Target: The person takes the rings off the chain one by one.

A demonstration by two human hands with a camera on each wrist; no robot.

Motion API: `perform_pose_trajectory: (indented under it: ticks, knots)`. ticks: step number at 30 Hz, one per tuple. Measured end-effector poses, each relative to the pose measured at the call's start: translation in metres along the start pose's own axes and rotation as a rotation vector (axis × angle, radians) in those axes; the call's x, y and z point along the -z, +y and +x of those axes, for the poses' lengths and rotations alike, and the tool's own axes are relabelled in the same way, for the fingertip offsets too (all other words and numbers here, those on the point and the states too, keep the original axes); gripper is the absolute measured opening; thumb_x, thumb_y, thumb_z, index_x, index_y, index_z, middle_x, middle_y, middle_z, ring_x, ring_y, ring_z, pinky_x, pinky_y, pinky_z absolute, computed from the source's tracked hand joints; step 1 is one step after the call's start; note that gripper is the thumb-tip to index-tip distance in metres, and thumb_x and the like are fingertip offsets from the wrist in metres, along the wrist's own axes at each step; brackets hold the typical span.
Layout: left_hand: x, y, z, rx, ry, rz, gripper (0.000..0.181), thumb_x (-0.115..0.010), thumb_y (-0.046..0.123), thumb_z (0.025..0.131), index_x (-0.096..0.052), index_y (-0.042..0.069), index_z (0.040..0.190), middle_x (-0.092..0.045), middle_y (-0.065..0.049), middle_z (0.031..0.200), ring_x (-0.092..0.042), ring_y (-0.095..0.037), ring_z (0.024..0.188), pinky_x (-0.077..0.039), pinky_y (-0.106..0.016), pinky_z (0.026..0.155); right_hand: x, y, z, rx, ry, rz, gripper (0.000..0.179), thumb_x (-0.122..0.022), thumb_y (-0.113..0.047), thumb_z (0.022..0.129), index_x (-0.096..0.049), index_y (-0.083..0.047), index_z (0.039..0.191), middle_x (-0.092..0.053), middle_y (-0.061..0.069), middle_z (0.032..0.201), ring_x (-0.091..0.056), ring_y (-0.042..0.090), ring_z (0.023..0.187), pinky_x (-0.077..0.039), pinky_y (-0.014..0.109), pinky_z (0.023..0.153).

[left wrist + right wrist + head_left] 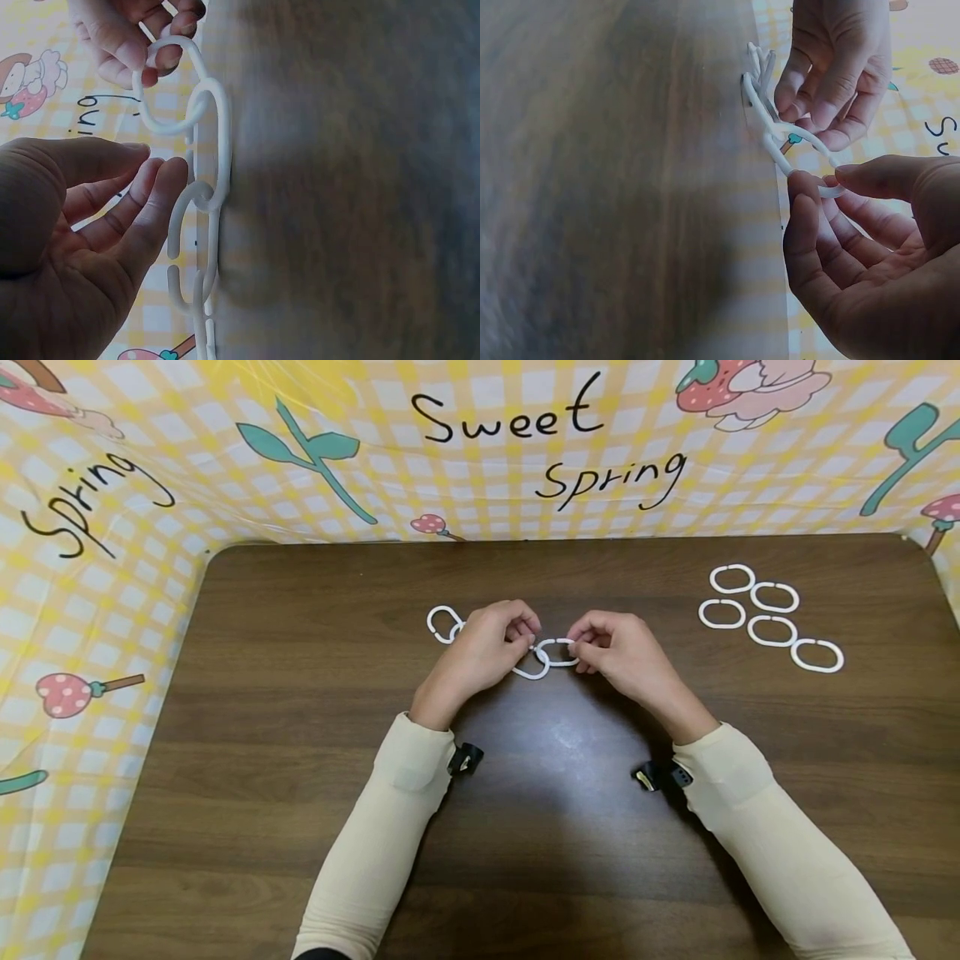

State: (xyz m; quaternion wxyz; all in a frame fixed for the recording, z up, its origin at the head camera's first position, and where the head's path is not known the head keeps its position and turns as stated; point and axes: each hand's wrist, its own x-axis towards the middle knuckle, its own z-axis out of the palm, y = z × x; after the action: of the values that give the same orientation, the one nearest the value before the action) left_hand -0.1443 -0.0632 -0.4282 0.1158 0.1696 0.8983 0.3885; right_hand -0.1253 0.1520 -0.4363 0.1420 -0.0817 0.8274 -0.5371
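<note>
My right hand (618,647) pinches the end link (778,156) of a white plastic chain between thumb and fingertips. That link passes through the neighbouring oval link (223,150), which stands on edge in the left wrist view. Close beside the chain is my left hand (483,652), its thumb and fingers loosely bent, with no link between the tips. More joined links run on under and past the left hand, out to a link (431,620) on its far side. One of these links (174,232) shows a small gap in its side.
Several loose white links (817,670) lie at the right of the brown wooden table (300,827). A yellow checked cloth (480,468) with printed words stands along the back and left edges. Each sleeved wrist carries a small black camera (467,760).
</note>
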Motion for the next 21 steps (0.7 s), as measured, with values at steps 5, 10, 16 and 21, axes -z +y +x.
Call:
perform_pose_trajectory:
  ticks: [5,10,16,21]
  knots:
    - [0.0012,-0.0027,-0.0003,0.005,0.001,-0.001,0.012,-0.063,0.003,0.099,-0.072,0.004,0.108,-0.069,-0.007,0.101,-0.065,-0.018,0.092,-0.054,-0.03,0.085,0.0034,-0.0014,-0.0018,0.007,0.017,-0.031,0.009,-0.066,0.0,0.097,-0.072,0.004,0.102,-0.071,0.018,0.085,-0.069,0.017,0.069,-0.057,0.026,0.064]
    - [0.0028,-0.0048,-0.0017,0.023,0.009,0.011,0.011,-0.065,0.004,0.098,-0.072,0.005,0.106,-0.068,-0.006,0.1,-0.064,-0.017,0.091,-0.053,-0.029,0.083,0.0056,-0.0033,-0.0029,0.009,0.022,-0.02,0.011,-0.067,-0.001,0.097,-0.071,0.006,0.105,-0.071,0.017,0.086,-0.067,0.014,0.068,-0.056,0.024,0.064]
    - [0.0044,-0.0072,-0.0033,0.042,0.005,0.024,0.011,-0.066,0.005,0.098,-0.073,0.005,0.107,-0.067,-0.006,0.1,-0.063,-0.018,0.091,-0.052,-0.028,0.083,0.0074,-0.0064,-0.0046,0.011,0.032,-0.025,0.01,-0.068,-0.001,0.097,-0.072,0.006,0.105,-0.071,0.018,0.088,-0.066,0.014,0.068,-0.056,0.024,0.064]
    - [0.0059,-0.0074,-0.0038,0.07,-0.003,0.03,0.012,-0.066,0.005,0.098,-0.074,0.005,0.108,-0.067,-0.007,0.101,-0.063,-0.018,0.09,-0.051,-0.027,0.081,0.0077,-0.0055,-0.0043,0.01,0.036,-0.038,0.009,-0.068,0.0,0.097,-0.072,0.005,0.104,-0.071,0.02,0.088,-0.068,0.021,0.07,-0.057,0.026,0.065]
